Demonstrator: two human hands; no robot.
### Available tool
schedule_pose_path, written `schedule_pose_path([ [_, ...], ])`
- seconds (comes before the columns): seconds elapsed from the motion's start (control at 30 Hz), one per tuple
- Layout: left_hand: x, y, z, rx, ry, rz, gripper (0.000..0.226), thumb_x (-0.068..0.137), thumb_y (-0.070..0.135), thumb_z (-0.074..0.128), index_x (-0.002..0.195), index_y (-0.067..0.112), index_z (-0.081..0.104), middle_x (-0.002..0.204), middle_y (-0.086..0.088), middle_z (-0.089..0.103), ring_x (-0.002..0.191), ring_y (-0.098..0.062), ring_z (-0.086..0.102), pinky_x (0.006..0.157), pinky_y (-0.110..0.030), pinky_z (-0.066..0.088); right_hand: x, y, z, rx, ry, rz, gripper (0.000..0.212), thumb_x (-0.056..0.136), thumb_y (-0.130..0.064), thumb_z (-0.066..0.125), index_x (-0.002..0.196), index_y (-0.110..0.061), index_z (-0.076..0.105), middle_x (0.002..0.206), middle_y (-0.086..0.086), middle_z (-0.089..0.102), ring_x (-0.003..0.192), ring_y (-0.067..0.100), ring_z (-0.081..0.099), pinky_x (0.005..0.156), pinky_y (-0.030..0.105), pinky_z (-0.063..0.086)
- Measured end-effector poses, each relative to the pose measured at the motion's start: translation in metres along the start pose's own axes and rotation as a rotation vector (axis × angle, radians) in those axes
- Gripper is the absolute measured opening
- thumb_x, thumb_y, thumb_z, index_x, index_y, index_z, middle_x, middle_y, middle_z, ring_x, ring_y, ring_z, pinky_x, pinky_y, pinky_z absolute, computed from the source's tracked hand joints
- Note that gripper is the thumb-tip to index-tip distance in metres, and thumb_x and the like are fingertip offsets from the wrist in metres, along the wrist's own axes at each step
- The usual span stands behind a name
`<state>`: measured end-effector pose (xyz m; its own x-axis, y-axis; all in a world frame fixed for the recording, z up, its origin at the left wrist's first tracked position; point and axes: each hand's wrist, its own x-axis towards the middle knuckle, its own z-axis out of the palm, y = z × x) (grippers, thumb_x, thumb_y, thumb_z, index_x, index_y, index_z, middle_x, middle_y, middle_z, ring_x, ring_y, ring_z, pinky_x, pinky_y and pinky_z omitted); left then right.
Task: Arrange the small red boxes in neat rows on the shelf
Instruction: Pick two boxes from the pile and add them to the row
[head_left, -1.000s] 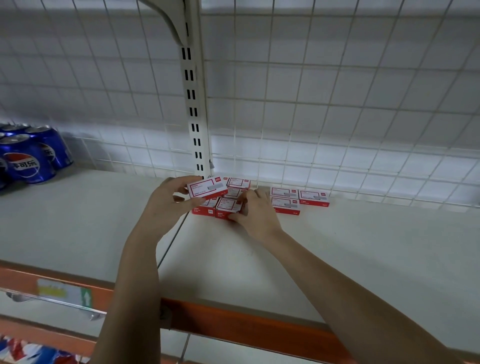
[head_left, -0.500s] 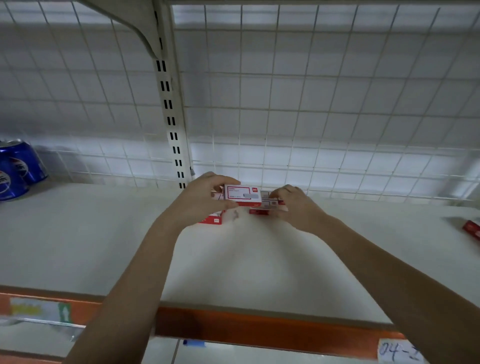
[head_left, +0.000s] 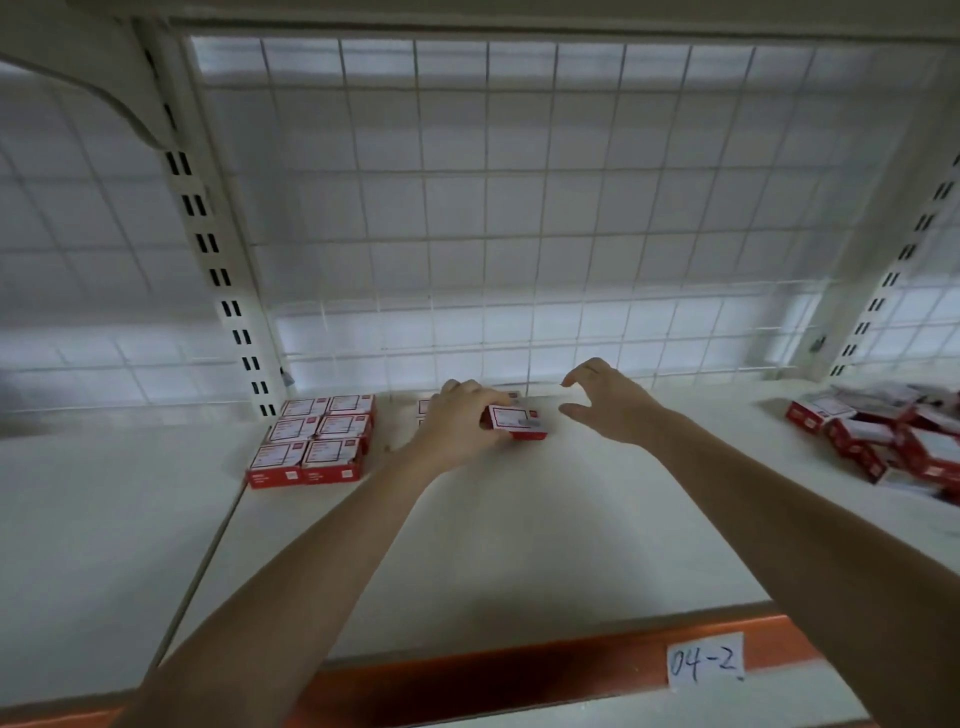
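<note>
Where the shelf edge runs nearest the camera: an orange front strip (head_left: 519, 675) carries a white paper tag (head_left: 706, 661) handwritten "04-2".
Shelf: a pale, flat shelf (head_left: 519, 545) with both bare forearms reaching across it toward the back.
Left hand: the left hand (head_left: 457, 423) has its fingers curled over a small red box (head_left: 519, 422) with a white label, gripping it at its left end; the box sits low on or just above the shelf, which of the two I cannot tell.
Right hand: the right hand (head_left: 608, 402) is just right of that box, apart from it, fingers and thumb spread in a loose claw, holding nothing.
Arranged boxes: a neat block of red boxes (head_left: 317, 439), two across and three deep, lies left of the hands beside the slotted upright (head_left: 218, 275).
Loose boxes: a jumbled pile of red boxes (head_left: 893, 436) lies at the far right of the shelf, well apart from the hands.
Back: a white wire grid (head_left: 519, 208) closes the rear.
</note>
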<state>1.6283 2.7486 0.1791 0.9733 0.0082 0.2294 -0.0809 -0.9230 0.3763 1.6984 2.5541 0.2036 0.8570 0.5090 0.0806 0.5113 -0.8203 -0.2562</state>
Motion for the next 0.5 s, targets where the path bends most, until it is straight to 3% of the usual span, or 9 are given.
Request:
schedule_pose_path([
  [0.17, 0.001, -0.012, 0.002, 0.072, -0.044, -0.011, 0.024, 0.085, 0.034, 0.062, 0.109, 0.034, 0.064, 0.119, 0.005, 0.055, 0.118, -0.019, 0.04, 0.098, -0.035, 0.029, -0.004, 0.001, 0.004, 0.003, -0.015, 0.001, 0.043, 0.094, -0.036, 0.051, 0.131, -0.015, 0.044, 0.139, 0.003, 0.038, 0.117, 0.023, 0.049, 0.093, 0.032, 0.04],
  [0.5, -0.001, -0.011, -0.002, 0.18, -0.015, 0.051, 0.021, 0.088, 0.039, 0.058, 0.107, 0.033, 0.064, 0.112, 0.009, 0.061, 0.111, -0.015, 0.044, 0.091, -0.032, 0.029, -0.002, 0.0, 0.011, 0.008, -0.036, -0.01, 0.044, 0.094, -0.036, 0.049, 0.133, -0.016, 0.043, 0.138, 0.003, 0.04, 0.124, 0.021, 0.042, 0.097, 0.033, 0.039],
])
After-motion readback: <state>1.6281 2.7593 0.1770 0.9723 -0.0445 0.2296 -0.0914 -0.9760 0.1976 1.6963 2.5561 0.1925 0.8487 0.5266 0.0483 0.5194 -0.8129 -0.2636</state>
